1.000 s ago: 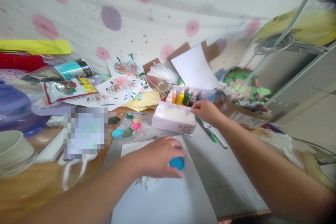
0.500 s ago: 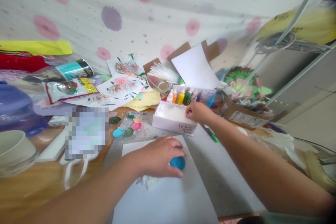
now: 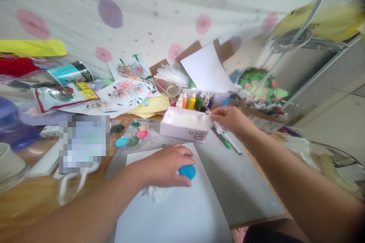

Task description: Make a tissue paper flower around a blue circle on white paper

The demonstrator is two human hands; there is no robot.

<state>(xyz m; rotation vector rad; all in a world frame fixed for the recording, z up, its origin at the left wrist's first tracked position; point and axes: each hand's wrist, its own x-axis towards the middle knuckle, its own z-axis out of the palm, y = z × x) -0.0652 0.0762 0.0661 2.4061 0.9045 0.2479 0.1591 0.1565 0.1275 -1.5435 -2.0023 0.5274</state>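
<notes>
Right hand [image 3: 228, 120], fingertips pinched — contents unclear — has shifted rightward off the white box [image 3: 182, 131]; left hand [image 3: 167, 165] remains curved round the blue disc [image 3: 187, 172], lower centre, grip unclear.

left hand [image 3: 168, 165]: bare | right hand [image 3: 228, 117]: bare | left forearm [image 3: 105, 203]: uncovered, tapering | right forearm [image 3: 288, 163]: uncovered, tapering

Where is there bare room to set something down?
On the gray board between the white paper and right forearm, nearer than the pens; also the paper's near part, below the left hand and white clump. Crowded: behind and left of the white box, with bottles and painted sheets.
</notes>
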